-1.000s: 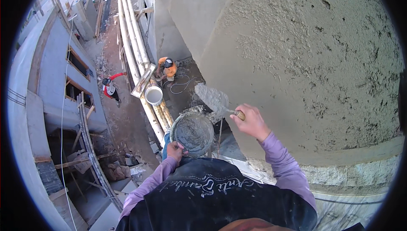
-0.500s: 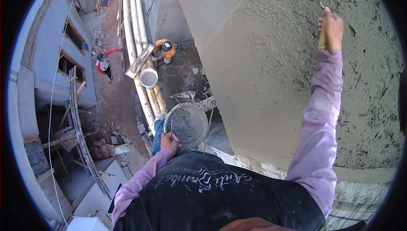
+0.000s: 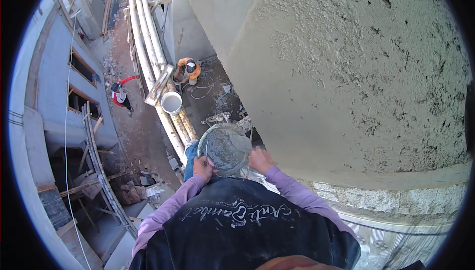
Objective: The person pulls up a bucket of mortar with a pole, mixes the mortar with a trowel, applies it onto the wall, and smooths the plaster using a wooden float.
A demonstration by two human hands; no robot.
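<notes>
Here, bucket rim [image 3: 231, 172] inside left grip [image 3: 203, 167]

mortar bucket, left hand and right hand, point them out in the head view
Mortar bucket [image 3: 201, 140]: head view, on its left rim.
Left hand [image 3: 202, 168]: head view, on the back of the hand.
Right hand [image 3: 261, 160]: head view, on the back of the hand.

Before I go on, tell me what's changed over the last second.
The right hand, up at the wall with the trowel half a second ago, has come down and left to the right side of the bucket. It is closed; the trowel is hard to make out now. The left hand stays on the rim, the pail on the poles.
</notes>
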